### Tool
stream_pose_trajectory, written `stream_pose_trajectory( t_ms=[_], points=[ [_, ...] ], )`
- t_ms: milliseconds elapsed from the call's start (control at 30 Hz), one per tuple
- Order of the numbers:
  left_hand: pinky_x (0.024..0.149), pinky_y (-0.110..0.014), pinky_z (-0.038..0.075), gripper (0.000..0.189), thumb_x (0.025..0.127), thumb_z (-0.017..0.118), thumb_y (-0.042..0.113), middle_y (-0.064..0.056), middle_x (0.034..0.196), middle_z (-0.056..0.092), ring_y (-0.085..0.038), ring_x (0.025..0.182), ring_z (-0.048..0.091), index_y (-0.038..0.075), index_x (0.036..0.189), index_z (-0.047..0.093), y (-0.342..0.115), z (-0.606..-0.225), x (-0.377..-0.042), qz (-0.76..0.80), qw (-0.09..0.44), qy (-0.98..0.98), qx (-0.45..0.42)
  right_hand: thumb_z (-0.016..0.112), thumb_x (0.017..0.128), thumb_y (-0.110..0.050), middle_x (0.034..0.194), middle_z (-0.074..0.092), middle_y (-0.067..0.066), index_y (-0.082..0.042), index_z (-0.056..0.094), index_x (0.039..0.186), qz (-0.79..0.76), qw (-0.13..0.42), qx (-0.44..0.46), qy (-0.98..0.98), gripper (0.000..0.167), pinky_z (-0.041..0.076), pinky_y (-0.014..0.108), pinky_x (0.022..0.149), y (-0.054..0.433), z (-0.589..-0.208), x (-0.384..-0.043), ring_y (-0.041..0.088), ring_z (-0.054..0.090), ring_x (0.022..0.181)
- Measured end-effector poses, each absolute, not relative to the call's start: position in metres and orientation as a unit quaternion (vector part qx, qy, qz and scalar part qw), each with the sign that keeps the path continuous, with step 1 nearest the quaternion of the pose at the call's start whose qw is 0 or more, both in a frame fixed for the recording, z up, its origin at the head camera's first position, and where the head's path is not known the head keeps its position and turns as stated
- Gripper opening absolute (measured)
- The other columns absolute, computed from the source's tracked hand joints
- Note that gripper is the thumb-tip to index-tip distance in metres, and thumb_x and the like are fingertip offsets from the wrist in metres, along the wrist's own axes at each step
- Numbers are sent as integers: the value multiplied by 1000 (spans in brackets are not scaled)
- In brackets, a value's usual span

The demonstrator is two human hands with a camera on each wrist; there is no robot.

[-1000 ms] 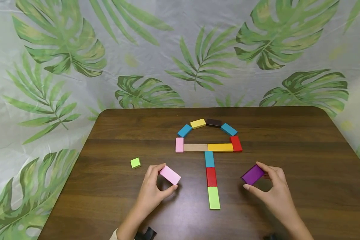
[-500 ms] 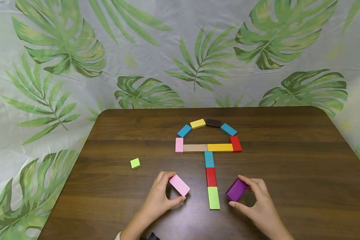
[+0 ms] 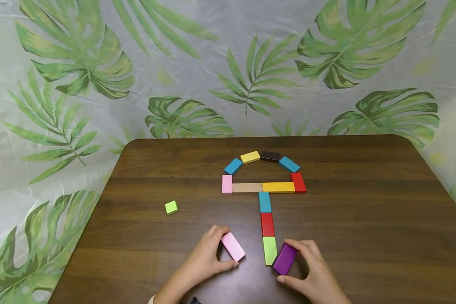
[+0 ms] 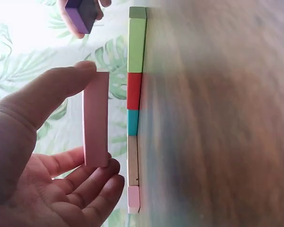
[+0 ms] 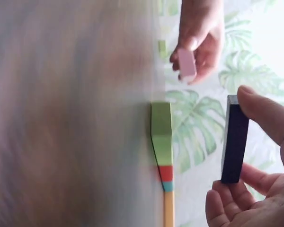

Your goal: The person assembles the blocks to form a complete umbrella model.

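My left hand pinches a pink block by its two ends, thumb at one end and fingers at the other. In the left wrist view that pink block hangs above the table surface. My right hand pinches a purple block the same way, and the right wrist view shows this purple block raised off the table, looking dark. Between the hands lies a column of blocks: light green, red and teal. The purple block overlaps the green block's lower right corner in the head view.
Above the column, a tan block and an orange block form a bar. Pink, blue, yellow, black and red blocks arch over it, with the black block at the top. A small green cube lies left on the brown table.
Both hands have moved nearer the body and toward each other, carrying their blocks to the lower end of the column. Both held blocks have turned steeper. The laid blocks stay put.
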State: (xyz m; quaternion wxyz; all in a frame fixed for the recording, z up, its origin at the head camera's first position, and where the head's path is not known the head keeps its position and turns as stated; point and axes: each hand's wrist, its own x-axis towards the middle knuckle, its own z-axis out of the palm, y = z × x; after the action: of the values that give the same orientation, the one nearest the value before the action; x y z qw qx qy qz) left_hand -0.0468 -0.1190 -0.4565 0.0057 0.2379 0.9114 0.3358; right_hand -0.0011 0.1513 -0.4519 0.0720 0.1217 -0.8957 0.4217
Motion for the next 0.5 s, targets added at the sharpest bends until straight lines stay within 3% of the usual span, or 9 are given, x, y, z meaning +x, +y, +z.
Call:
stream_pose_trajectory(
  t_ms=[233,500],
  points=[
    [82,-30,39,64,62,80,33,6,99,47,-10,91,46,8,112,49,-117,-458,-44,323,12,910,261,88,50,-31,99,43,-10,-14,58,115,434,25,104,-894,73,45,25,72,144,-456,6,4,45,85],
    [88,-32,33,64,59,80,38,7,97,49,-11,91,47,10,109,52,-114,-458,-42,285,19,916,282,85,53,-37,100,43,-11,-14,55,115,420,6,152,-895,73,43,24,71,143,-466,10,4,44,88]
  ],
)
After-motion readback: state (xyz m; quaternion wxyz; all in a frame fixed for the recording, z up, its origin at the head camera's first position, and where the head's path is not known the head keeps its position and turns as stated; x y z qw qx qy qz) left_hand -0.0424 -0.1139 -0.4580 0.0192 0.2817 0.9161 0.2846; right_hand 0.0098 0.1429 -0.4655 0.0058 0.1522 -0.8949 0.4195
